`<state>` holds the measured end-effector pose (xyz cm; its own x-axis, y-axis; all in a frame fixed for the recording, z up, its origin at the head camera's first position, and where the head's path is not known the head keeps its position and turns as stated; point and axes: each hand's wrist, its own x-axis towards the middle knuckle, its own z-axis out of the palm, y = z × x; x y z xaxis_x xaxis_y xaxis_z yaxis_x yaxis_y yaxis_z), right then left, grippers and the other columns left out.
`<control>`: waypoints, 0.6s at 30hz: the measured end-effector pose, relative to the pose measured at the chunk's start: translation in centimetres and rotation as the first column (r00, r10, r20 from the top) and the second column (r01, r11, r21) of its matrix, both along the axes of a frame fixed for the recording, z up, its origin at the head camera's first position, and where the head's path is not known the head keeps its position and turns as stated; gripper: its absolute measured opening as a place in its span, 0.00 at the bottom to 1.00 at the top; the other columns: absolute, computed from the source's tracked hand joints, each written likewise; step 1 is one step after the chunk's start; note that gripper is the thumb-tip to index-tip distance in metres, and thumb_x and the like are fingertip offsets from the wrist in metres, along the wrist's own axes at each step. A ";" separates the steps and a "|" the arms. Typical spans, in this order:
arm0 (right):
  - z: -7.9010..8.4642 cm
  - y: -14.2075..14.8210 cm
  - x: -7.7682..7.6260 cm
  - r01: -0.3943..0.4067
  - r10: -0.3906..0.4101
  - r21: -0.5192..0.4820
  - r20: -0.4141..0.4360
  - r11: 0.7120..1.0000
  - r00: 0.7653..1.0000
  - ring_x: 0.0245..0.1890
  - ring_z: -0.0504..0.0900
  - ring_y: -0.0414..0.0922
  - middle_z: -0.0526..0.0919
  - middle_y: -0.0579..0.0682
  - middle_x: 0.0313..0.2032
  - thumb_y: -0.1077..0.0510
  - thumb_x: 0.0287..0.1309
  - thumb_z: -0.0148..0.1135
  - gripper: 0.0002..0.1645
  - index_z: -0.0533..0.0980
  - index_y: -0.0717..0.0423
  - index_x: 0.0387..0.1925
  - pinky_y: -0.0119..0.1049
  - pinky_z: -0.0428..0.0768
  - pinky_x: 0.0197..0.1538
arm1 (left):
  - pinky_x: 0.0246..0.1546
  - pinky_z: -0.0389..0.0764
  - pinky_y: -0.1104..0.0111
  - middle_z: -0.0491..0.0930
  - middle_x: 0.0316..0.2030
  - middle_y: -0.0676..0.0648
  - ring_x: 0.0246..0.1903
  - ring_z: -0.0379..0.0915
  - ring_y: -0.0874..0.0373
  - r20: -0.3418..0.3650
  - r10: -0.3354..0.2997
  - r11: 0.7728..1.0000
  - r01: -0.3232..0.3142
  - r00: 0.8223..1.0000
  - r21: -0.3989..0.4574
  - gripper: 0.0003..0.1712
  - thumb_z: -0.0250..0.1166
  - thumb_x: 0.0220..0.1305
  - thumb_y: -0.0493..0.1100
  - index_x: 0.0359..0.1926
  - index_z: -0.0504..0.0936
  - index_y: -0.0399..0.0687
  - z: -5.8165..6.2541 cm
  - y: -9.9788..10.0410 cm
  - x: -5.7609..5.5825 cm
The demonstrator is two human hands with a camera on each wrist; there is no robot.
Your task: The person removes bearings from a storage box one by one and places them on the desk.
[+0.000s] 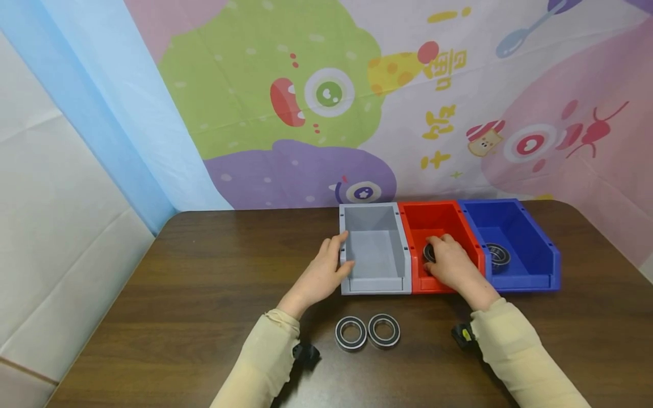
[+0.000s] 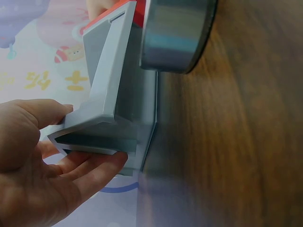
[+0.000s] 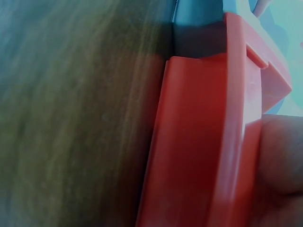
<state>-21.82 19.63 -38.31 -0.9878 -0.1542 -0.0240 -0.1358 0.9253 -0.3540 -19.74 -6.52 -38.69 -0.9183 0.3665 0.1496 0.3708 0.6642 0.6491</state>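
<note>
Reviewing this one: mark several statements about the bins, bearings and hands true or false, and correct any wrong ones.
1. The red bin stands between the gray bin and the blue bin. True.
2. The blue bin is empty. False: one bearing lies inside.
3. The left hand touches the blue bin. False: it grips the gray bin.
4. The right hand holds a bearing inside the red bin. True.
5. Three bearings lie directly on the table. False: two bearings do.
</note>
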 end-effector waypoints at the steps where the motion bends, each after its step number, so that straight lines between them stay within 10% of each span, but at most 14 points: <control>1: 0.0 0.0 0.0 0.000 0.000 -0.003 -0.003 1.000 1.000 0.47 0.70 0.63 0.67 0.72 0.50 0.63 0.50 0.62 0.33 0.63 0.74 0.57 0.56 0.70 0.52 | 0.50 0.70 0.59 0.62 0.56 0.39 0.48 0.68 0.52 0.004 -0.001 1.000 0.001 1.000 0.001 0.35 0.54 0.65 0.45 0.69 0.51 0.43 0.0 0.0 0.0; 18: 0.1 0.2 0.4 0.004 -0.006 -0.031 -0.034 0.999 0.999 0.44 0.71 0.62 0.67 0.72 0.48 0.62 0.49 0.62 0.33 0.64 0.73 0.56 0.56 0.71 0.49 | 0.51 0.70 0.59 0.61 0.57 0.39 0.50 0.67 0.51 0.013 -0.003 1.000 0.003 1.000 0.012 0.35 0.54 0.65 0.45 0.69 0.51 0.44 -0.1 0.0 -0.1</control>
